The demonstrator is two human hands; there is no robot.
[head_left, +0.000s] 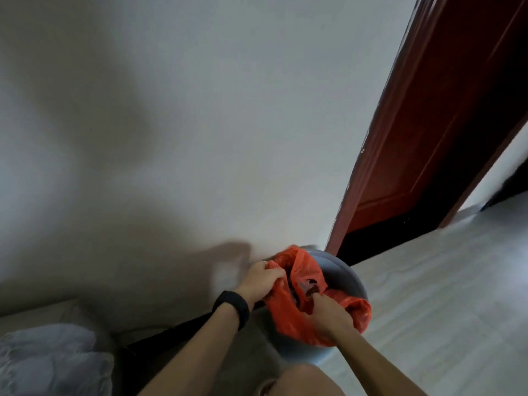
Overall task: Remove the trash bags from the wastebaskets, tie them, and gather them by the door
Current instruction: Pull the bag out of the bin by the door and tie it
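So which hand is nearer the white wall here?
Left. The left hand grips the rim of the orange bag on the wall side of the wastebasket; the right hand grips the rim on the open-floor side, farther out.

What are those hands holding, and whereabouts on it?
Both grip the orange trash bag by its open rim: the left hand bunches the left edge, the right hand the near edge, inside the grey wastebasket.

A crumpled orange-red trash bag point(288, 318), mouth open, sits in a round grey-blue wastebasket point(343, 270) on the floor point(428, 295), just left of the dark red door point(428, 124).
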